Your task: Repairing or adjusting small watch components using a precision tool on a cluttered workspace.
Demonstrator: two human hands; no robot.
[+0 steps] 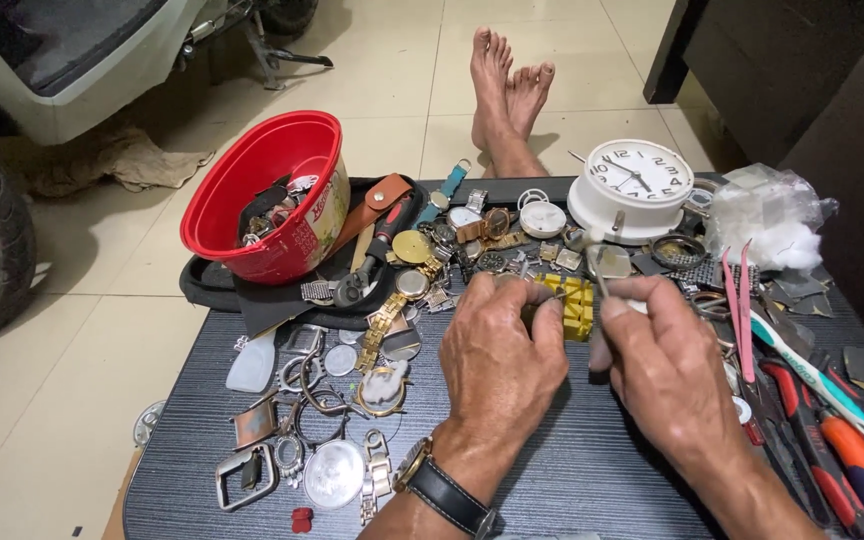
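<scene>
The left hand (pixel 497 360) is curled tight around the yellow block (pixel 574 305), just below the white clock (pixel 632 185). The right hand (pixel 657 365) pinches what looks like a thin tool (pixel 600 270). Watch parts (pixel 352 400) cover the dark surface (pixel 572 480).

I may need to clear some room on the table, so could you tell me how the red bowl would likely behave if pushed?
The red bowl looks like thin plastic, so probably light, though the watch parts inside add some weight. It sits tilted on a black pouch, so it may tip or spill rather than slide. It is near the table's far-left corner, so it could go off the edge.
</scene>
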